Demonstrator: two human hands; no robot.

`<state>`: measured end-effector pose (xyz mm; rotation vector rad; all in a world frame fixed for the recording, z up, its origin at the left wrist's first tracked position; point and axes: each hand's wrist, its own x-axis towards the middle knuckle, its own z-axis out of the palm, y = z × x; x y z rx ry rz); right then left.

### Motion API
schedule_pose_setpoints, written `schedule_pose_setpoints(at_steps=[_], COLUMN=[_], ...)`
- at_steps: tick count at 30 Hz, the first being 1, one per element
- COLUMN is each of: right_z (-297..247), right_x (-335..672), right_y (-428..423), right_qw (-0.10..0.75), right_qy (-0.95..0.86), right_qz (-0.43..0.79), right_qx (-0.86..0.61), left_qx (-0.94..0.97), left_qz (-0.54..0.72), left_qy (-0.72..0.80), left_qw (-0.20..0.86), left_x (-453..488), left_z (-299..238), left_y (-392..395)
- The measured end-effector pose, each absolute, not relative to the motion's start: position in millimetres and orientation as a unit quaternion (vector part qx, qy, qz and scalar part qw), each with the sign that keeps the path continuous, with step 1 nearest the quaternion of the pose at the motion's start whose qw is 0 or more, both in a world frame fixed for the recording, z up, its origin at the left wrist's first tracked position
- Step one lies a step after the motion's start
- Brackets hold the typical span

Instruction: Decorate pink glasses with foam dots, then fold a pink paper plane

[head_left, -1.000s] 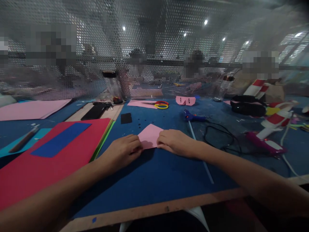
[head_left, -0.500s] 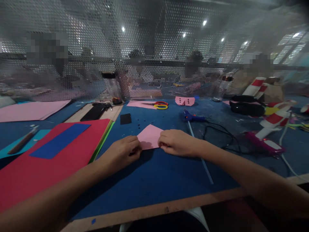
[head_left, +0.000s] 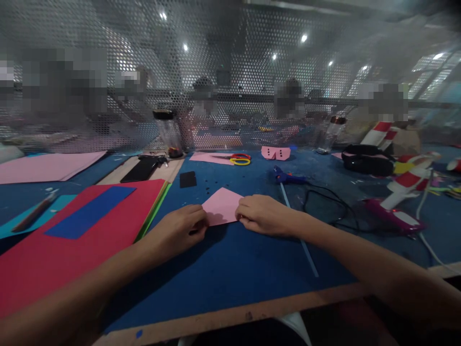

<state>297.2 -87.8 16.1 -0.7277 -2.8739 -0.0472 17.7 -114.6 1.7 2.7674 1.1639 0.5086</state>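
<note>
A pink sheet of paper [head_left: 222, 206], with a pointed top and folded-looking lower edge, lies on the blue tabletop between both hands. My left hand [head_left: 185, 226] pinches its left corner, fingers curled. At the right corner, my right hand [head_left: 257, 214] grips the paper with bent fingers, knuckles up. Parts of both corners are hidden under the fingers. Beyond the paper is a small black square [head_left: 188, 179]. Past it, red-and-yellow scissors [head_left: 240, 158] rest on another pink piece [head_left: 209, 157].
Red paper sheets [head_left: 82, 226] with a blue strip [head_left: 91, 211] lie left. A blue glue gun [head_left: 288, 176] with a glue stick [head_left: 306, 254] and black cord is right. A magenta glue gun [head_left: 392, 216], jars [head_left: 167, 134] and a perforated metal screen [head_left: 237, 57] stand around.
My left hand has shifted slightly left along the paper's corner. The right hand keeps nearly the same hold, and the view has tilted a little.
</note>
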Motion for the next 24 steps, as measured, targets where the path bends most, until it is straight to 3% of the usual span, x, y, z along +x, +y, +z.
schedule_pose_setpoints(at_steps=[15,24], right_z=[29,34], right_x=[297,300], right_y=[-91,-92], right_qw=[0.064,0.053], right_qy=[-0.953,-0.949], right_qz=[0.039,0.051], right_qx=[-0.295,-0.307], left_qx=[0.868,0.859], left_qz=[0.17,0.149], left_qy=[0.441,0.463], left_qw=[0.154,0.162], left_x=[5,7], left_z=[3,8], left_y=[-104,-106])
